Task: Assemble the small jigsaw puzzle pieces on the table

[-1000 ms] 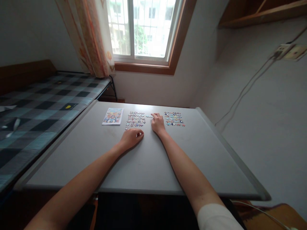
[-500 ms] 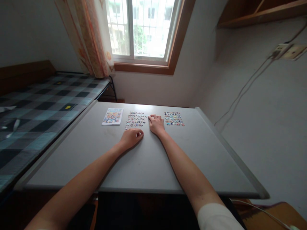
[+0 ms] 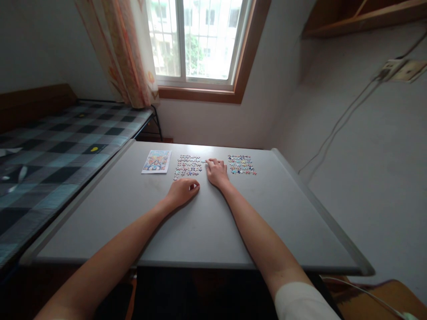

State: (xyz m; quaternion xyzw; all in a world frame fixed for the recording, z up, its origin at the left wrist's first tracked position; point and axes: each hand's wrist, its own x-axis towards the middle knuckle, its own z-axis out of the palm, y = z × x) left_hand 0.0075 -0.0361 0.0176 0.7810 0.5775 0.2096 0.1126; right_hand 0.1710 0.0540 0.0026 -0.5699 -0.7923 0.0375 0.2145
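Note:
My right hand (image 3: 217, 172) rests on the table, its fingertips at a small light blue puzzle piece (image 3: 203, 162) between two groups of pieces. To the left of that hand lies a group of puzzle pieces (image 3: 188, 165) set out in rows. A second group of pieces (image 3: 240, 164) lies in rows on the right. My left hand (image 3: 182, 191) sits just in front of the left group, thumb and fingers curled together around a small gap; nothing shows in it. A printed picture sheet (image 3: 156, 162) with a colourful design lies left of the pieces.
The grey table (image 3: 200, 231) has raised edges at both sides. A bed with a checked mattress (image 3: 100, 129) stands at the left. Behind the table are a window (image 3: 207, 44) and a patterned curtain (image 3: 125, 58). Cables (image 3: 340, 120) hang from a wall socket (image 3: 393, 70).
My right hand has shifted very slightly left and away from me along with the small puzzle piece. My left hand stays in place.

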